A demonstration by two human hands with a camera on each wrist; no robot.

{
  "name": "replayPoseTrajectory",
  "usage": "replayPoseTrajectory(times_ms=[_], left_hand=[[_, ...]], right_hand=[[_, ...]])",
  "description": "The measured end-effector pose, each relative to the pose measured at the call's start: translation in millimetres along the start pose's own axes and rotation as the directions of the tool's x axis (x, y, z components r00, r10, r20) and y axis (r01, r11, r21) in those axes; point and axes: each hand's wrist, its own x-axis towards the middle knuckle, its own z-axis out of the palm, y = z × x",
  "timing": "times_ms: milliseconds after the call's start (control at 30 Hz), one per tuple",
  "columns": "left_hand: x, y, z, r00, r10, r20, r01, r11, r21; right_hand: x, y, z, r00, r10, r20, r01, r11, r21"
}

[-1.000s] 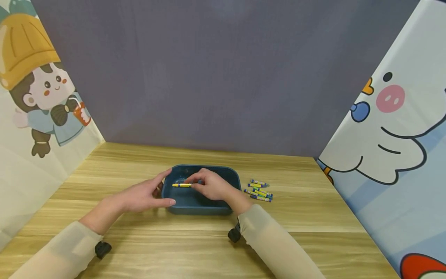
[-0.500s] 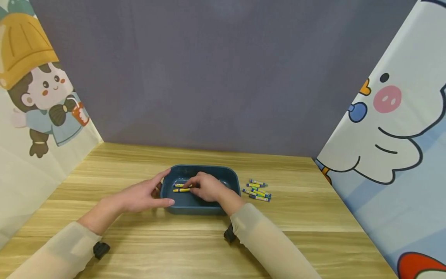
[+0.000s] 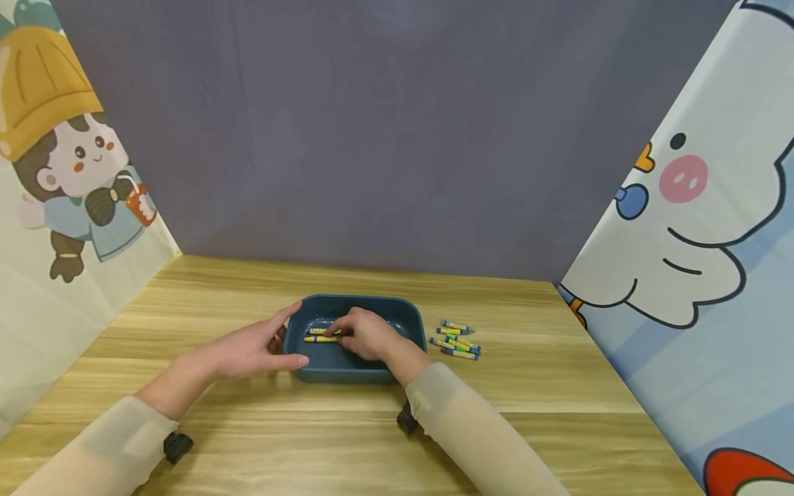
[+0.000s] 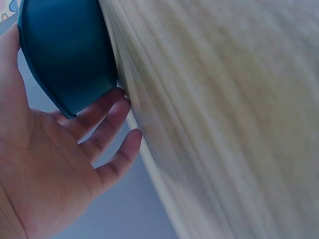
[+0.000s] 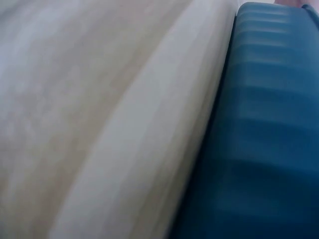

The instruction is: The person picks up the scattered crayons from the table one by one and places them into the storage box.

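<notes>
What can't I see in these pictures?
Head view: the right ends of the two crayons in the box, hidden by the right hand.
Head view: the tiny print on the crayons beside the box, too small to read.
Left wrist view: the far end of the box, cut off by the top edge.
Right wrist view: the box's inside, hidden by its wall.

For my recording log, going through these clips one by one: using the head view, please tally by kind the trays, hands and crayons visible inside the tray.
Trays: 1, the blue tray
Hands: 2, the left hand and the right hand
Crayons visible inside the tray: 2
Total: 5
</notes>
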Motion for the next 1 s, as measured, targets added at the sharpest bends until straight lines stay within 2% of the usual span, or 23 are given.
replayPoseTrajectory(times_ms=[600, 833, 1000], left_hand=[[-0.3, -2.0, -0.9, 1.0, -0.002, 0.003, 0.002, 1.0, -0.007], [-0.9, -2.2, -1.2, 1.0, -0.005, 0.004, 0.005, 1.0, -0.022], [0.3, -0.4, -0.1, 1.0, -0.001, -0.002, 0.001, 0.999, -0.032]], right_hand=[[3, 0, 0.0, 1.0, 0.005, -0.01, -0.005, 0.998, 0.067], [2, -3, -5.6, 0.996, -0.034, -0.081, 0.045, 0.99, 0.133], [-6, -2, -23.4, 0.986, -0.051, -0.157, 0.086, 0.97, 0.227]])
